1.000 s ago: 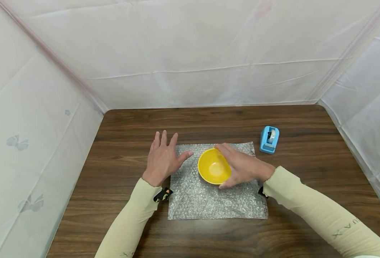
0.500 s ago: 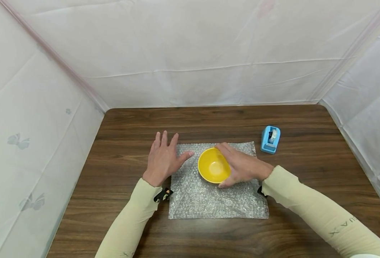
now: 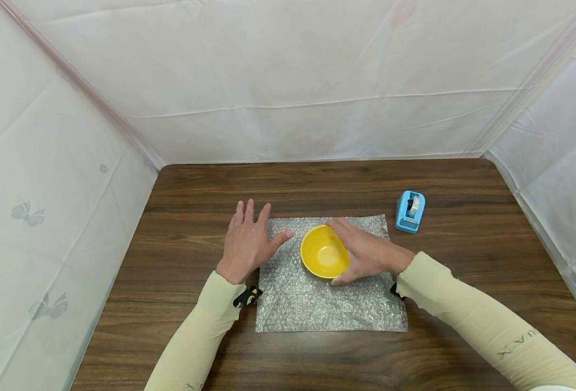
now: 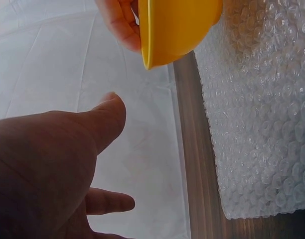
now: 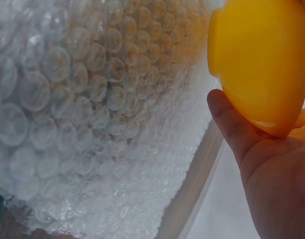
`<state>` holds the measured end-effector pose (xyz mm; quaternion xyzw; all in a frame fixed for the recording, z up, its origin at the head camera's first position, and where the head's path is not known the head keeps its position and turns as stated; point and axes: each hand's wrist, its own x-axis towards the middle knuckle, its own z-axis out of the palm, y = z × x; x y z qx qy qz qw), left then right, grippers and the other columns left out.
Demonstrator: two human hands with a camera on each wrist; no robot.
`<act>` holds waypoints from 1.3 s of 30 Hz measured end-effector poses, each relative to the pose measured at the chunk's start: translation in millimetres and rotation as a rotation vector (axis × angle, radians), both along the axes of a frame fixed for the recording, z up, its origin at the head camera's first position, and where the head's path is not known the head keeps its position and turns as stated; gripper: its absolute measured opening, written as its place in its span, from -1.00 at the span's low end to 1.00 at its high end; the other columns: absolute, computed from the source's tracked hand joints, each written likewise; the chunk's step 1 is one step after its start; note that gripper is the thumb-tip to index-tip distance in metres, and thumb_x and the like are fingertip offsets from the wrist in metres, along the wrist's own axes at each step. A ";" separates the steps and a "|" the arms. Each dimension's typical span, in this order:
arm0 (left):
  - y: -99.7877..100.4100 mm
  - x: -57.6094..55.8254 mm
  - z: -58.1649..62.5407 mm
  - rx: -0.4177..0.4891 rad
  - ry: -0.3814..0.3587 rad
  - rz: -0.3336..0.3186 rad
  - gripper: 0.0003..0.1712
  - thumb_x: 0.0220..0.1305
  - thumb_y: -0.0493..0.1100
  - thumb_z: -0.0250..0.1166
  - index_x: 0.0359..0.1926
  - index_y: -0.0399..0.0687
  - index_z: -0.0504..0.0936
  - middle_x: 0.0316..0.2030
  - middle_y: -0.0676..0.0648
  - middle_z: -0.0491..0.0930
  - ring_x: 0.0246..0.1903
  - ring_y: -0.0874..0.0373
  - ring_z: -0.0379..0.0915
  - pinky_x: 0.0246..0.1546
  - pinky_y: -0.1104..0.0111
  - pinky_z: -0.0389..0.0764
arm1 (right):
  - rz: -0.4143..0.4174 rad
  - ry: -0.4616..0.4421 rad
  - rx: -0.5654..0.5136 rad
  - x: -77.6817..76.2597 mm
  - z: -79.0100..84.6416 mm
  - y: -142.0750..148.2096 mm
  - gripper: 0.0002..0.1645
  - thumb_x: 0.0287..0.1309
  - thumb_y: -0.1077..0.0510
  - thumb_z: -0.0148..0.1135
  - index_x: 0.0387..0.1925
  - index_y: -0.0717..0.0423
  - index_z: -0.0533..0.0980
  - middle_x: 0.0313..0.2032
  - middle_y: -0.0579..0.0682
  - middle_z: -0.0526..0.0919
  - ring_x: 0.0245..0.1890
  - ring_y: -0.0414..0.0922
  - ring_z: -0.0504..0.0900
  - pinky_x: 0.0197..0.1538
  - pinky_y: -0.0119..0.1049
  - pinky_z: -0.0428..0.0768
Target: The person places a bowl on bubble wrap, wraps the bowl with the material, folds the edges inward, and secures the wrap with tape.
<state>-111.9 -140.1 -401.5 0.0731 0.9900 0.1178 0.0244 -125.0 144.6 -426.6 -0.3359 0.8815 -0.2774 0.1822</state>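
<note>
A yellow bowl [image 3: 323, 252], mouth facing up, is gripped at its right side by my right hand [image 3: 372, 253], thumb at the near side and fingers at the far rim. Under it a sheet of clear bubble wrap [image 3: 327, 312] lies flat on the table. In the right wrist view the base of the bowl [image 5: 264, 59] is close to the wrap; I cannot tell if they touch. My left hand [image 3: 246, 245] has its fingers spread at the left edge of the sheet, thumb pointing toward the bowl but apart from it. It holds nothing.
A blue tape dispenser [image 3: 409, 213] with a roll of tape stands right of the sheet's far corner. The dark wooden table [image 3: 200, 187] meets white sheeting [image 3: 288, 130] at the back and on both sides.
The head view has shifted very slightly. Both hands and the bowl stay practically in place.
</note>
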 end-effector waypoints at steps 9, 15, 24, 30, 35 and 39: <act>0.4 0.1 0.4 0.003 -0.030 0.006 0.03 0.36 0.47 0.20 0.57 -0.10 0.28 0.57 -0.46 0.11 0.62 -0.41 -0.11 0.60 -0.15 0.12 | -0.010 -0.014 0.000 -0.8 -4.0 1.2 0.48 -0.28 -0.25 0.72 0.55 0.18 0.09 0.44 0.13 0.30 0.24 0.00 0.52 0.36 0.03 0.57; 0.3 0.3 0.3 0.003 -0.034 0.010 0.03 0.36 0.47 0.20 0.57 -0.10 0.28 0.57 -0.46 0.11 0.62 -0.41 -0.12 0.60 -0.14 0.12 | -0.013 -0.016 0.004 -1.4 -7.1 2.3 0.50 -0.27 -0.26 0.72 0.56 0.20 0.07 0.44 0.15 0.29 0.27 0.01 0.51 0.40 0.03 0.54; 0.0 0.6 -0.4 -0.001 -0.011 0.000 0.04 0.35 0.47 0.22 0.56 -0.13 0.31 0.56 -0.47 0.13 0.61 -0.43 -0.09 0.59 -0.14 0.16 | -0.009 -0.018 -0.004 -1.7 -11.2 3.5 0.48 -0.25 -0.25 0.72 0.55 0.16 0.06 0.44 0.13 0.28 0.26 0.00 0.49 0.38 0.03 0.55; 0.0 0.8 -0.5 0.002 -0.010 -0.001 0.03 0.34 0.46 0.23 0.55 -0.14 0.31 0.56 -0.47 0.13 0.61 -0.43 -0.08 0.58 -0.15 0.17 | -0.007 -0.011 -0.003 -2.2 -13.9 5.0 0.48 -0.24 -0.26 0.71 0.56 0.17 0.05 0.45 0.14 0.26 0.27 0.01 0.49 0.39 0.03 0.54; 0.3 0.6 -0.8 -0.002 -0.010 -0.002 0.03 0.35 0.46 0.22 0.55 -0.14 0.31 0.56 -0.47 0.14 0.60 -0.43 -0.07 0.58 -0.14 0.17 | -0.013 -0.016 -0.003 -1.6 -14.8 5.6 0.49 -0.24 -0.25 0.71 0.56 0.16 0.04 0.47 0.14 0.24 0.28 0.01 0.48 0.39 0.03 0.54; 0.4 0.5 -0.9 0.002 -0.015 -0.002 0.02 0.35 0.45 0.23 0.56 -0.14 0.30 0.56 -0.47 0.13 0.61 -0.42 -0.08 0.59 -0.13 0.15 | -0.019 -0.022 0.002 -0.5 -15.0 5.7 0.51 -0.23 -0.25 0.72 0.58 0.17 0.02 0.49 0.14 0.20 0.29 0.03 0.48 0.40 0.04 0.54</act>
